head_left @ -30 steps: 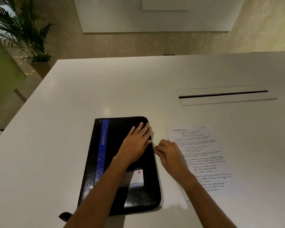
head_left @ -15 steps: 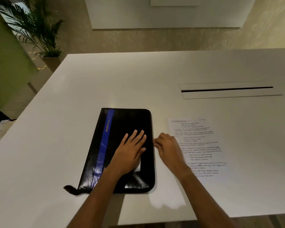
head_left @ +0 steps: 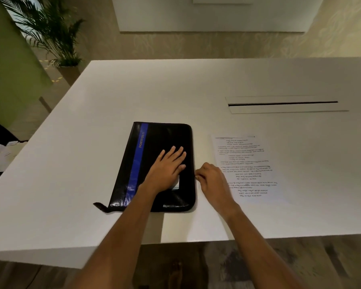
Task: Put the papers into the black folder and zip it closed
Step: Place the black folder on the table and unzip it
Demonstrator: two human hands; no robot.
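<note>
— So, where's the black folder?
— Centre of the frame, flat on the desk, cover down, its blue stripe running up the left side. The papers aren't in it. They lie just to the right on the desk, apart from it.
— And the hands?
— The left hand lies flat on the cover, fingers straight, pressing down and gripping nothing. The right hand is curled, with its fingertips bunched at the folder's right edge, between folder and sheets. Whether they've got a zip pull I can't tell; it's too small to see.
— Which step would you call it?
— Opening up, I'd say. It looks early in the job: the sheets are outside, and zipping closed comes last.
— What does the next move want?
— My guess is the left hand should pin the folder so it doesn't skate on that smooth top while the right runs the zip round the corners. Then lift the cover and slide the sheets in square, so no corner catches in the teeth.
— Anything else about?
— A long slot in the desk at upper right, and a potted palm at upper left.
</note>
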